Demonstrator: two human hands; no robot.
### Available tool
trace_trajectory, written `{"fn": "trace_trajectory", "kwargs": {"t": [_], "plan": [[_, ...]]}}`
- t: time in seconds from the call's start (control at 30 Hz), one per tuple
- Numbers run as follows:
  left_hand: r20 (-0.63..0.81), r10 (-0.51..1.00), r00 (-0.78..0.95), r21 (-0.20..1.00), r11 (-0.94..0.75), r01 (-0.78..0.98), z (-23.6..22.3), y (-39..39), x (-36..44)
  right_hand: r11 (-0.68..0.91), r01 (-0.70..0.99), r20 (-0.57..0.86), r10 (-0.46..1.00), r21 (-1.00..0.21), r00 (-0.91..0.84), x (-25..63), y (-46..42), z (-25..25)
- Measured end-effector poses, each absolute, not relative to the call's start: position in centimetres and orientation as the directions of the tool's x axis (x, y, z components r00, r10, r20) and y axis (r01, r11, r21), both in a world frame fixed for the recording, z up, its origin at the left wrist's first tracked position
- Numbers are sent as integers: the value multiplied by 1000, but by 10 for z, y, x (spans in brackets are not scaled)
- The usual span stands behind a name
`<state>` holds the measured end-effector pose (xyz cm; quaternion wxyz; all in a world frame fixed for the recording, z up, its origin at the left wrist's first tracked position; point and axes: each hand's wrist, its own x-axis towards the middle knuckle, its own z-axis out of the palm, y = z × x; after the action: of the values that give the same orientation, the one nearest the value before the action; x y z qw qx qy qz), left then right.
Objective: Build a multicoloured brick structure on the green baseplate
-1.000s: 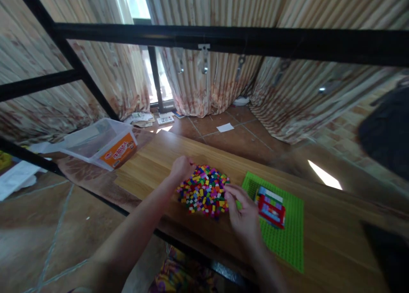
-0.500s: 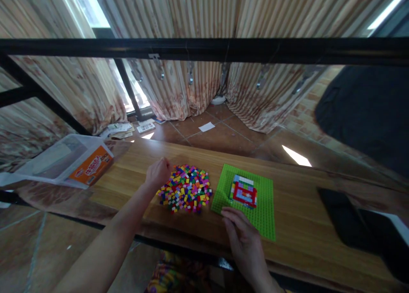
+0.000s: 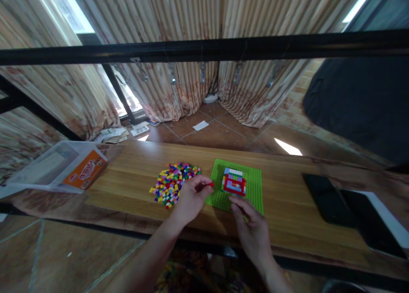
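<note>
A heap of small coloured bricks lies on the wooden table. Just right of it sits a green baseplate bearing a small built block with a red frame. My left hand is over the right edge of the heap, fingers pinched on a small red brick held at the baseplate's left edge. My right hand rests at the baseplate's near edge, fingers curled with the tips touching the plate.
A clear plastic box with an orange label stands at the table's left end. Two dark flat devices lie at the right. A black metal bar crosses above. Curtains and a tiled floor lie beyond.
My left hand moved from the heap's far left side to its right edge, now pinching a red brick. My right hand stayed at the baseplate's near edge. The view shifted left.
</note>
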<state>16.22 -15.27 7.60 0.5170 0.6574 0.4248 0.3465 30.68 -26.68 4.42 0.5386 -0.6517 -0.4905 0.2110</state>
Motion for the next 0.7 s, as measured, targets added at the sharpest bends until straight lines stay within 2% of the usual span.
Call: {"fn": "trace_trajectory", "kwargs": {"t": [0.13,0.23,0.53,0.7], "plan": [[-20,902,431,994,-28,104,70,-166,177,46,407,249,850,-912,464,313,-269,47],[-1,903,429,993,-49,106,70,-174,176,28,386,222,855,-922,469,312,-274,45],[-46,920,388,929,-103,354,60,-224,131,-85,377,40,949,-922,312,289,-293,16],[-91,897,432,924,-86,372,60,-239,116,-14,371,50,985,-929,163,275,-289,23]]}}
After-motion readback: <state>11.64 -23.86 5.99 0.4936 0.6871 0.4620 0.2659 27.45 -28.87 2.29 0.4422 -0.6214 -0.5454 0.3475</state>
